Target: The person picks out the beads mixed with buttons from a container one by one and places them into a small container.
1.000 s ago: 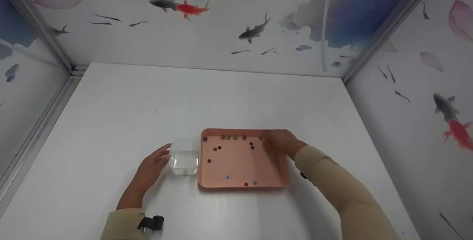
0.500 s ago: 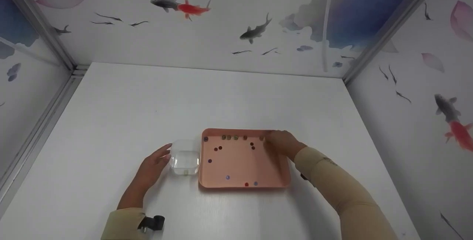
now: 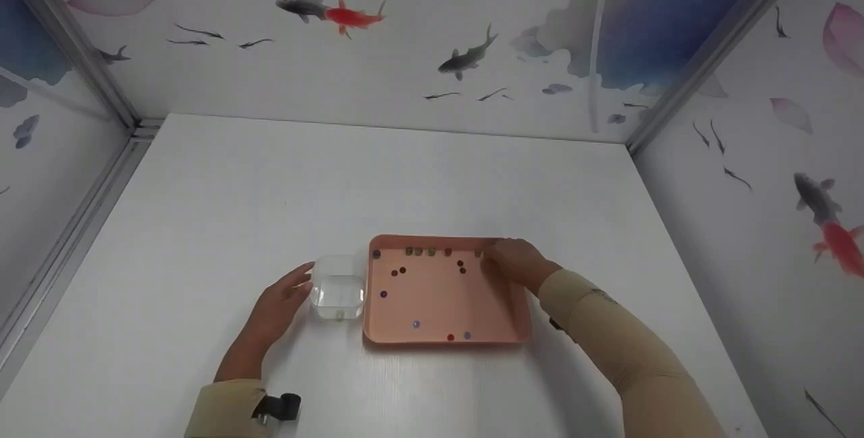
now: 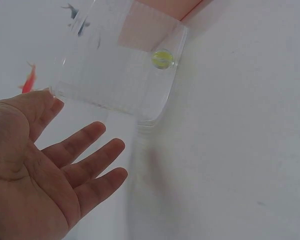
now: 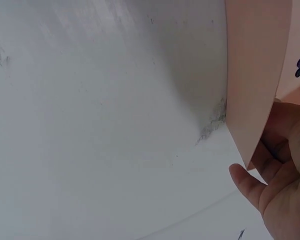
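My left hand (image 3: 277,306) stands at the left side of a clear plastic box (image 3: 337,293). In the left wrist view its thumb and index fingertips are right at the box's rim, and the other fingers (image 4: 102,160) spread loosely. A yellow-green marble (image 4: 162,59) lies in the box. My right hand (image 3: 516,256) reaches over the far right corner of a pink tray (image 3: 439,303), fingers bent, with a marble (image 3: 478,253) right by its fingertips. The right wrist view has the tray's wall (image 5: 255,65) hiding those fingertips; I cannot tell whether they pinch something.
Several marbles, among them a greenish one (image 3: 432,251), line the tray's far wall. Dark ones (image 3: 403,270) lie farther in. A red one (image 3: 450,337) and a blue one (image 3: 467,335) rest by the near wall. White panels with painted fish (image 3: 466,60) enclose the white table (image 3: 371,175).
Hardly anything differs. The view has shifted slightly, while both hands, the box and the marbles keep their places.
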`<state>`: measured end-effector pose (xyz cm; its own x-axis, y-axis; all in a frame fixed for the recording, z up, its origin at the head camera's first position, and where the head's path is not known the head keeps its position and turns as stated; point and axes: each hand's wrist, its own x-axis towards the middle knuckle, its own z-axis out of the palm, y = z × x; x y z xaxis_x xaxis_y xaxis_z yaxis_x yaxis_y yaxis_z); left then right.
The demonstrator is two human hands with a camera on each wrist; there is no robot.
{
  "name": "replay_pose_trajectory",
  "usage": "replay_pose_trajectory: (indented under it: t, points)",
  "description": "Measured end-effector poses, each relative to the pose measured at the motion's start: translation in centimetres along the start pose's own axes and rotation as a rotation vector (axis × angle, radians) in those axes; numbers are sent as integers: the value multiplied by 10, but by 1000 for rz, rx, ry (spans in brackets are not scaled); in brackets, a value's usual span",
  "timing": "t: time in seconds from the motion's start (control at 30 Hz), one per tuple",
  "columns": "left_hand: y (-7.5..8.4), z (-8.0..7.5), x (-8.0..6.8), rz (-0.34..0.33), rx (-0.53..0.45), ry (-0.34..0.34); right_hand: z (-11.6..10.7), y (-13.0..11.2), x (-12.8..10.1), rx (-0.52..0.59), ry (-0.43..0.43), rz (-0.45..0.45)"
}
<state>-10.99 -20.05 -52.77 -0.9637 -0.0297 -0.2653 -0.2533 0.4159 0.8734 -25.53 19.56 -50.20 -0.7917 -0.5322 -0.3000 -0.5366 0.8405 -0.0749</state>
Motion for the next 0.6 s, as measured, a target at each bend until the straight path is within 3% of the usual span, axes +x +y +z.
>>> replay_pose_trajectory:
  t: [0.17,0.43,0.5,0.6]
  points:
    - [1,0,-1,8,8,3,-3,-2,1,52,-5,44]
    - [1,0,-1,15,4,8,-8,-6,1,489,-15,371]
    - [1,0,-1,16,-1,9,-8,-6,1,581,-15,430]
    - [0,0,-1,15,-5,7,-9,-8,0,616,-5,437]
